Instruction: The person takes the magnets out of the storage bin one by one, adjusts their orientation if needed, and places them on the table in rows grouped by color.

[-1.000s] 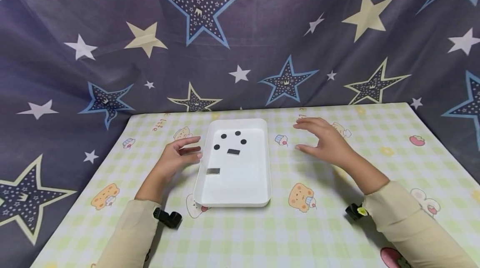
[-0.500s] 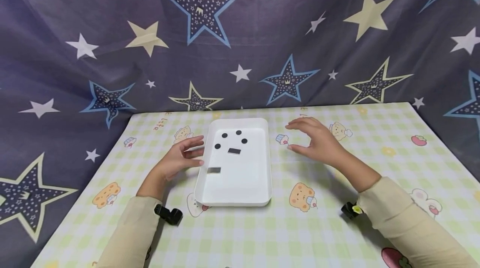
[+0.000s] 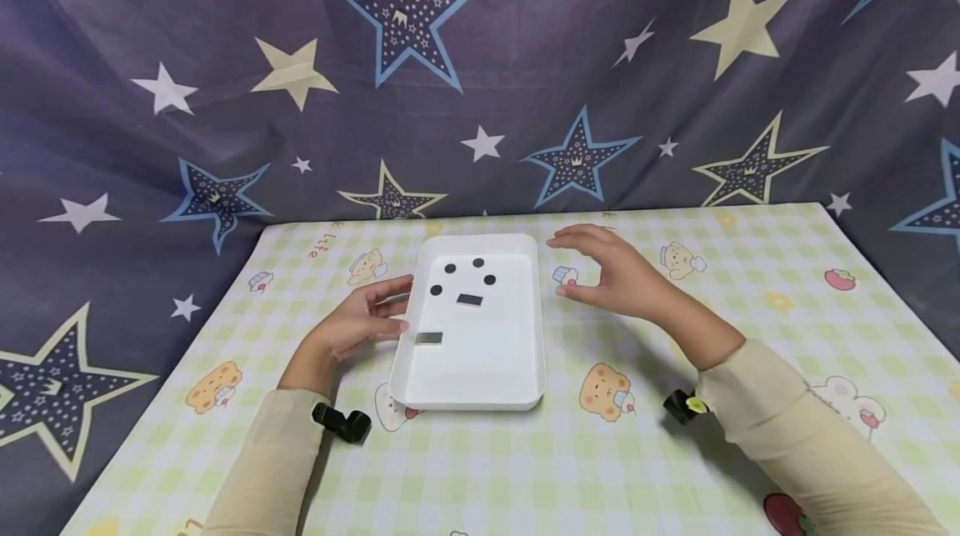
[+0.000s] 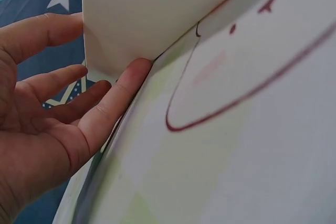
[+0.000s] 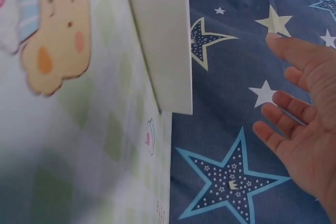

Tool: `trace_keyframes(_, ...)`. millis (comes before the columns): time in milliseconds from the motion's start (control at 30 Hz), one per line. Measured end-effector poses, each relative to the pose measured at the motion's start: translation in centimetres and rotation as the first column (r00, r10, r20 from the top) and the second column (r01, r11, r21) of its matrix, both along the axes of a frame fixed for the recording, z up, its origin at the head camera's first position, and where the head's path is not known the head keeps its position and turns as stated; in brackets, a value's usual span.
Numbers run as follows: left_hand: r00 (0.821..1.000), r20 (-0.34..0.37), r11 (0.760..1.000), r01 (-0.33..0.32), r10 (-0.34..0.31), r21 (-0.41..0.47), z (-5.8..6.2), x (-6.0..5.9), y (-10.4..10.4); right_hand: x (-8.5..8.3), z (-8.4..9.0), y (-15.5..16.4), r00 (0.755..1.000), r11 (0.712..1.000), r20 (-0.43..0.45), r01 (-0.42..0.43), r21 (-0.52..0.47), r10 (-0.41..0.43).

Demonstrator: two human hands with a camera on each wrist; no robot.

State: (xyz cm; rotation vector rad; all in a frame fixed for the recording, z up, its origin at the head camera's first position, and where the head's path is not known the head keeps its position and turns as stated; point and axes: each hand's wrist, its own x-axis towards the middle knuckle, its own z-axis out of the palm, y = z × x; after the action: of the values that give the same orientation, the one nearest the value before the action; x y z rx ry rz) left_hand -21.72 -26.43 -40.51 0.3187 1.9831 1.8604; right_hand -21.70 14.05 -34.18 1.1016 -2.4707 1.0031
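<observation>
A white rectangular tray (image 3: 480,369) lies on the table. Toward its far end are several small black discs (image 3: 478,262) and a dark rectangular piece (image 3: 469,300). A second, greyish rectangular piece (image 3: 429,338) lies near the tray's left wall. My left hand (image 3: 362,321) is at the tray's left side, fingers extended and thumb low at the wall. In the left wrist view its thumb and fingertips meet the tray's outer wall (image 4: 157,14). My right hand (image 3: 618,273) hovers right of the tray, fingers spread and holding nothing; a gap separates it from the tray wall (image 5: 163,40).
A green-and-white checked tablecloth (image 3: 495,478) with cartoon prints covers the table. Behind it hangs a dark curtain (image 3: 480,61) with stars. Small black devices are strapped at both wrists, at the left cuff (image 3: 341,422) and the right cuff (image 3: 681,405).
My right hand has moved left, closer to the tray. The left hand has shifted slightly right, up against the tray's side. The tray and its pieces stay in place.
</observation>
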Motion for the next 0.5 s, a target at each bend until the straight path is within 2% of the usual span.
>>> trace_keyframes(167,1.000,0.015,1.000,-0.018,0.018,0.011,-0.2,0.1,-0.1,-0.3,0.1,-1.0,0.998,0.999,0.035,-0.044,-0.016,0.045)
trace_keyframes(500,0.999,0.035,0.999,-0.036,0.035,0.023,-0.3,0.3,0.0,-0.4,0.5,-2.2,0.992,0.998,0.107,-0.061,-0.015,0.062)
